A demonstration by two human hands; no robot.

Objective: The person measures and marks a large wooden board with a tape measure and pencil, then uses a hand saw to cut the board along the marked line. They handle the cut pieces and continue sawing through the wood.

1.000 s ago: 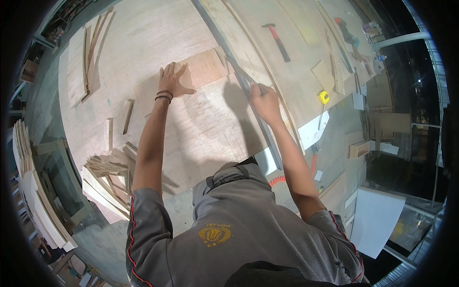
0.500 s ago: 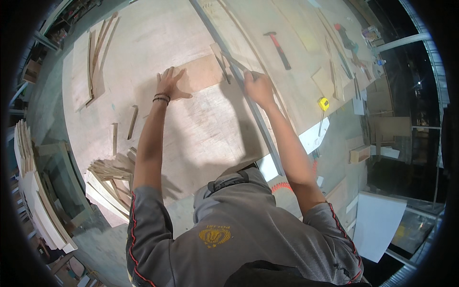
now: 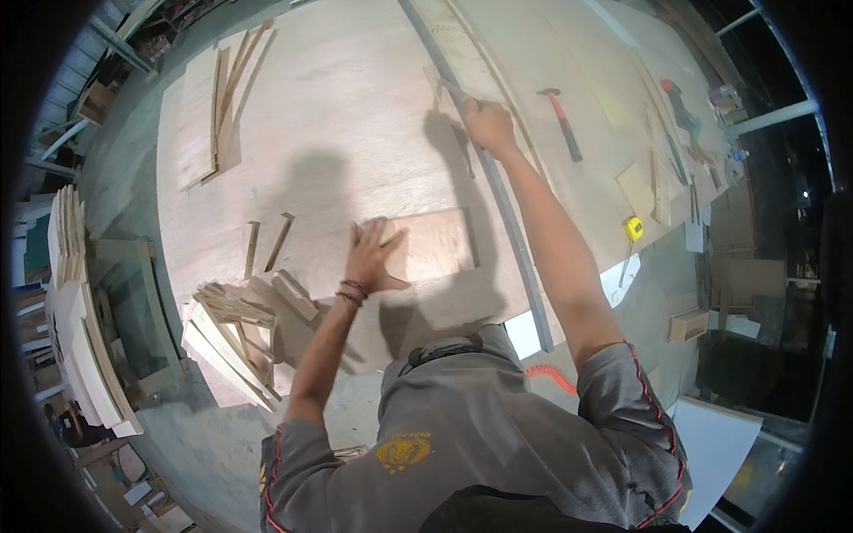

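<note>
Board [image 3: 435, 244] lies at frame centre, shifted down-frame, so now well away from the right hand [image 3: 489, 126]; left hand [image 3: 378, 258] spread flat on it, right closed round what looks like a thin strip [image 3: 454, 91], over the grey bar [image 3: 524, 266], upper centre

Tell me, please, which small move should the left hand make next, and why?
Perhaps slide the small rectangular board a little to the right, toward the long grey bar. The left hand lies spread at the board's left end, so it seems well placed to push, and a gap shows between the board's right edge and the bar.
</note>
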